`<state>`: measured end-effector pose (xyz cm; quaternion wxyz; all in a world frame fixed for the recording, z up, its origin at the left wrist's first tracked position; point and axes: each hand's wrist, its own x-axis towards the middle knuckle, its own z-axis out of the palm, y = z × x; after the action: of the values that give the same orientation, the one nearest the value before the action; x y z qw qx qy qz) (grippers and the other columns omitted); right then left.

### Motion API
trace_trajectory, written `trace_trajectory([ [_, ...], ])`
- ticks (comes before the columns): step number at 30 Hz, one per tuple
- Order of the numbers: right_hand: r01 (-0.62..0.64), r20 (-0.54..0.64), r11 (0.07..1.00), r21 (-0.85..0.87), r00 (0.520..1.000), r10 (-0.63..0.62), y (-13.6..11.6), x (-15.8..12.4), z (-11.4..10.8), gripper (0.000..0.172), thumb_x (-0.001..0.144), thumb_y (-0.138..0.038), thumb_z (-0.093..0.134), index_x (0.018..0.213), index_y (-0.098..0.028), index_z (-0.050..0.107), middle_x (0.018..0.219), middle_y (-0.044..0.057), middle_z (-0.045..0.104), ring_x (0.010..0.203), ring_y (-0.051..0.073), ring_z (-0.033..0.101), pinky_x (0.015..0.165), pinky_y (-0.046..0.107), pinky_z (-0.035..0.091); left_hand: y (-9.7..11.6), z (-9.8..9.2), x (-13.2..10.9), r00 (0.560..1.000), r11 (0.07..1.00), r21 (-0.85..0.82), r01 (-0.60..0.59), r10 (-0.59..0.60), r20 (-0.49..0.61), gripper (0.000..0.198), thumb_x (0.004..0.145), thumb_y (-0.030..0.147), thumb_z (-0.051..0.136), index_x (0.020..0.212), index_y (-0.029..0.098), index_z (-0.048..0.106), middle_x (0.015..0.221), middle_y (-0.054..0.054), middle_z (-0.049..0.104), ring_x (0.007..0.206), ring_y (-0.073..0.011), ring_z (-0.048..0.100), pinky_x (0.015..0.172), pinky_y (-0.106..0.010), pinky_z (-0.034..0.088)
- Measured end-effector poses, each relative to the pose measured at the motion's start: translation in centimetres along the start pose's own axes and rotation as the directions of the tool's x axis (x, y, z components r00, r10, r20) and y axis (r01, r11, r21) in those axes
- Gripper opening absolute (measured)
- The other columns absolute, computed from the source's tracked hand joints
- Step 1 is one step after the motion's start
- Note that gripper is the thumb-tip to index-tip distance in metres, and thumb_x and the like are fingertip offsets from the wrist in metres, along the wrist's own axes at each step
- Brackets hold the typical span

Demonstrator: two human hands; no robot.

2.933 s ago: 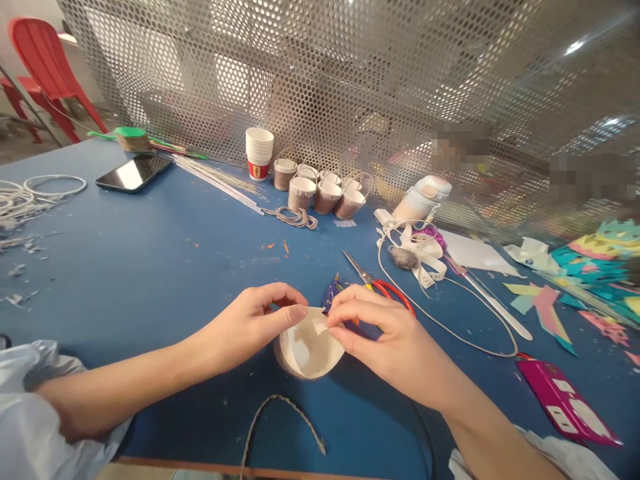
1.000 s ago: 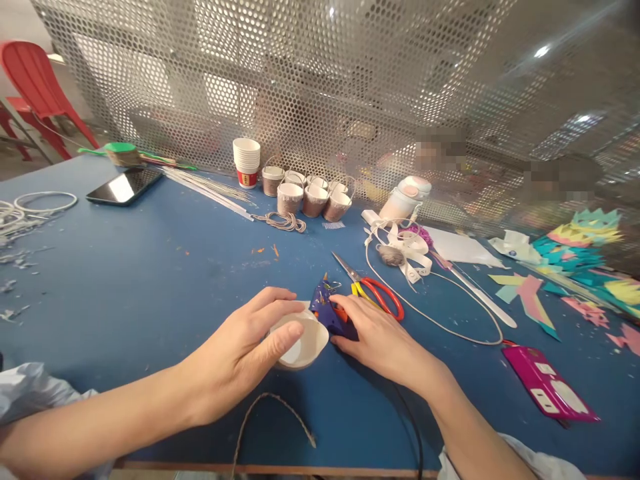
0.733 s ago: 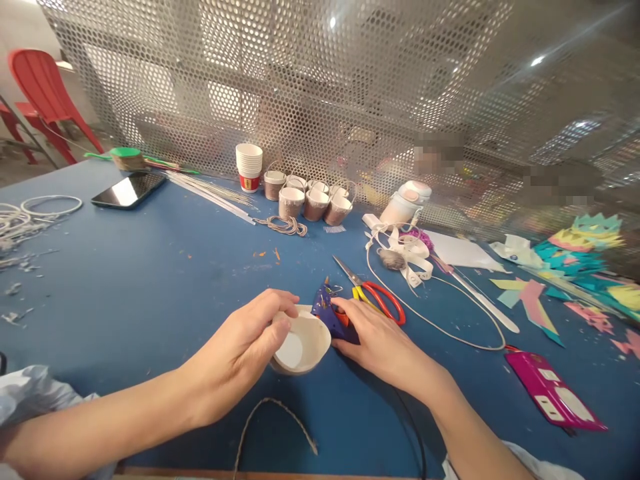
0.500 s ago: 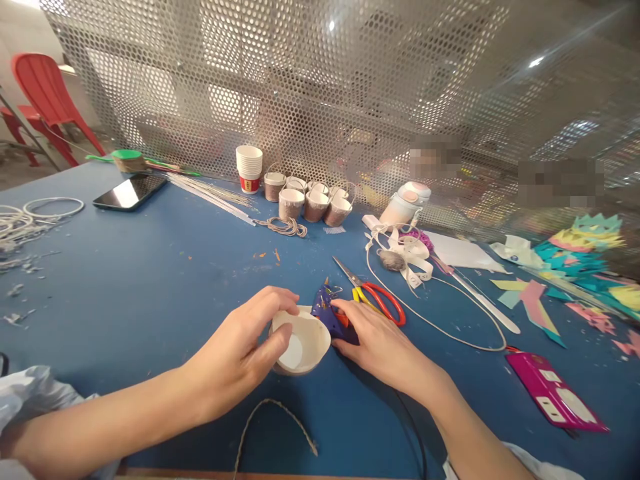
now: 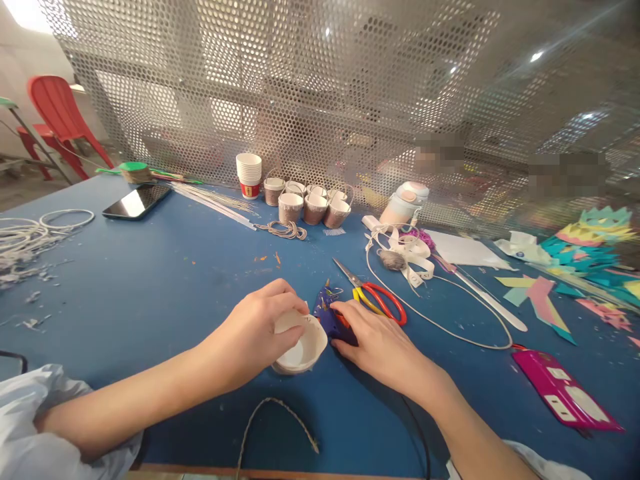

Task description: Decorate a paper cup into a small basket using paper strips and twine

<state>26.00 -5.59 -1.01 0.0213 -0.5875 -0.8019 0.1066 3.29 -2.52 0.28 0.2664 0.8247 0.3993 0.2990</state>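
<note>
A white paper cup (image 5: 311,347) stands on the blue table in front of me, its rim bent out of round. My left hand (image 5: 265,327) grips its left side at the rim, with the thumb over the opening; some fingertips are hidden. Just right of the cup, my right hand (image 5: 373,337) is wrapped round a dark blue hot glue gun (image 5: 325,310) lying on the table, its nozzle pointing away from me. Scissors (image 5: 383,300) with red and yellow handles lie beyond that hand. A short twisted cord (image 5: 280,403) curves on the table nearer me.
Several small wrapped cups (image 5: 315,205) and a paper cup stack (image 5: 249,177) stand at the back by a perforated metal screen (image 5: 210,80). A phone (image 5: 137,201) lies left. Right are a bottle (image 5: 405,203), loose white cord (image 5: 480,343) and a magenta power strip (image 5: 565,390).
My left hand has turned and closed in on the cup's rim, and the cup has tilted slightly. The right hand stays on the glue gun. The view has shifted a little.
</note>
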Motion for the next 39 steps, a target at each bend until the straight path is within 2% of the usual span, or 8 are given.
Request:
trace_trajectory([
  [7,-0.014,-0.138,0.994,-0.105,0.990,-0.001,1.2,-0.3,-1.1,0.027,0.092,-0.034,0.055,0.116,-0.023,0.056,0.117,0.007,0.063,0.104,0.025,0.063,0.081,0.039,0.052,-0.2,0.7,-0.4,0.976,0.980,0.126,-0.152,0.169,-0.139,0.019,0.084,0.009,0.054,0.076,0.018,0.068,0.085,-0.002,0.064,0.068,-0.0093,0.063,0.065,-0.019,0.051],
  [11,-0.164,-0.238,0.956,-0.243,0.966,0.105,3.1,-0.1,-1.0,0.018,0.093,-0.024,0.050,0.107,-0.019,0.060,0.107,0.008,0.065,0.100,0.026,0.061,0.079,0.038,0.051,-0.4,0.7,-1.3,0.934,0.944,0.221,-0.247,0.292,-0.207,0.019,0.085,0.011,0.052,0.077,0.018,0.069,0.093,-0.005,0.064,0.074,-0.0107,0.065,0.066,-0.019,0.052],
  [19,-0.200,-0.065,0.947,-0.252,0.980,0.189,4.6,1.4,0.1,0.023,0.088,-0.012,0.052,0.110,-0.016,0.058,0.110,0.011,0.064,0.105,0.026,0.059,0.088,0.036,0.047,-0.4,0.5,-2.8,0.913,0.900,0.336,-0.277,0.356,-0.201,0.018,0.086,0.010,0.052,0.079,0.018,0.067,0.095,-0.006,0.065,0.076,-0.0114,0.066,0.062,-0.019,0.053],
  [30,-0.436,-0.042,0.882,-0.181,0.899,0.436,4.9,2.2,-0.8,0.027,0.081,-0.018,0.052,0.107,-0.012,0.055,0.099,0.017,0.064,0.085,0.029,0.065,0.066,0.033,0.044,0.5,-0.1,-5.6,0.930,0.903,0.327,-0.279,0.339,-0.142,0.014,0.089,0.008,0.052,0.095,0.018,0.061,0.106,-0.006,0.067,0.085,-0.0106,0.066,0.075,-0.020,0.054],
  [33,-0.488,-0.119,0.873,0.010,0.866,0.486,4.7,1.7,-1.1,0.031,0.074,-0.022,0.058,0.104,-0.015,0.054,0.099,0.013,0.063,0.084,0.027,0.063,0.069,0.034,0.045,0.6,0.5,-7.2,0.909,0.876,0.384,-0.291,0.379,-0.175,0.014,0.088,0.006,0.054,0.097,0.014,0.060,0.110,-0.011,0.065,0.092,-0.0148,0.065,0.080,-0.024,0.054],
  [35,-0.477,-0.143,0.821,0.314,0.831,0.538,4.1,0.3,-1.4,0.038,0.070,-0.026,0.062,0.106,-0.017,0.054,0.097,0.010,0.063,0.082,0.024,0.062,0.069,0.033,0.047,0.7,0.9,-8.2,0.897,0.862,0.418,-0.285,0.394,-0.200,0.014,0.087,0.004,0.056,0.097,0.012,0.060,0.110,-0.013,0.065,0.091,-0.0164,0.065,0.080,-0.026,0.053],
  [37,-0.382,-0.082,0.654,0.654,0.823,0.562,2.9,-2.2,-1.5,0.053,0.070,-0.036,0.065,0.118,-0.019,0.050,0.096,0.008,0.062,0.073,0.020,0.061,0.059,0.031,0.048,0.8,1.3,-9.0,0.893,0.854,0.443,-0.274,0.397,-0.214,0.016,0.084,0.003,0.059,0.098,0.012,0.060,0.109,-0.014,0.064,0.090,-0.0173,0.065,0.079,-0.028,0.053],
  [39,-0.267,0.011,0.477,0.837,0.881,0.473,1.1,-5.5,-1.4,0.072,0.071,-0.053,0.066,0.132,-0.024,0.042,0.093,0.006,0.061,0.061,0.016,0.057,0.048,0.028,0.044,0.9,1.7,-9.5,0.887,0.847,0.466,-0.255,0.397,-0.237,0.018,0.083,0.003,0.060,0.098,0.013,0.060,0.106,-0.013,0.064,0.088,-0.0177,0.064,0.078,-0.029,0.053],
])
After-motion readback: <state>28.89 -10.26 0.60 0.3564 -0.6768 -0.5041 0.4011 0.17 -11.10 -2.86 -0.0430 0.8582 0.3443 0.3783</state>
